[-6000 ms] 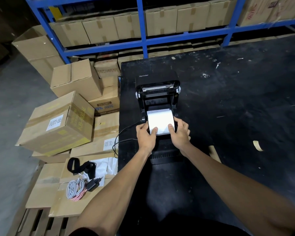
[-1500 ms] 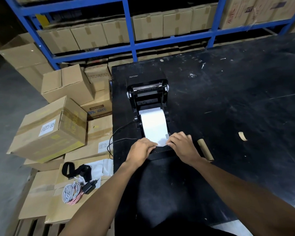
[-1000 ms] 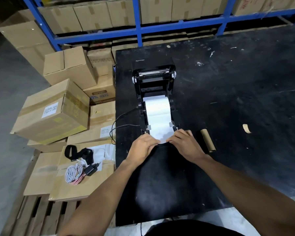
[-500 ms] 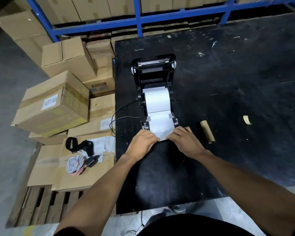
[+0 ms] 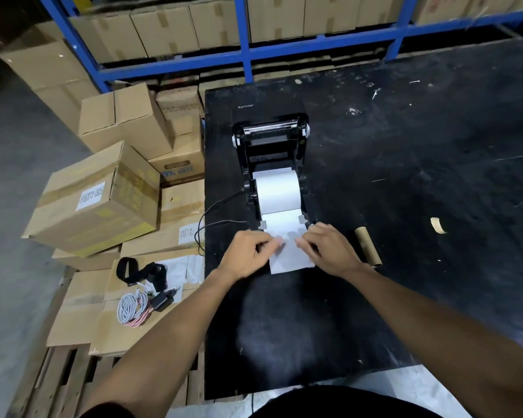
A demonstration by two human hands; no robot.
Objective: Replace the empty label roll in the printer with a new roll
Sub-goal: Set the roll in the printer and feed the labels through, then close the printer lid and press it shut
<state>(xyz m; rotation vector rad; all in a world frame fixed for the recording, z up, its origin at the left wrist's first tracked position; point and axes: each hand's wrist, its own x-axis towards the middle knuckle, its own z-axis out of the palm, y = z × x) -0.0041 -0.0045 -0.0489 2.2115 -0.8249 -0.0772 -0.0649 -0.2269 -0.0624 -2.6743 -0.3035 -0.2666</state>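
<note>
The black label printer (image 5: 272,140) stands on the black table (image 5: 405,164) with its lid swung open and back. A new white label roll (image 5: 277,190) sits in its bay. A strip of label paper (image 5: 289,254) runs from the roll toward me, under two grey guides and out over the front. My left hand (image 5: 248,254) pinches the strip's left edge and my right hand (image 5: 329,250) pinches its right edge. The empty brown cardboard core (image 5: 367,245) lies on the table just right of my right hand.
A black cable (image 5: 215,212) loops off the printer's left side. Cardboard boxes (image 5: 97,194) are stacked left of the table, with coiled cables and a charger (image 5: 142,303) on one. A blue rack (image 5: 248,52) with boxes stands behind. A paper scrap (image 5: 438,225) lies at right.
The paper strip has been drawn farther out of the printer toward me, past its front edge. Both hands stay on its end, and my view has shifted slightly.
</note>
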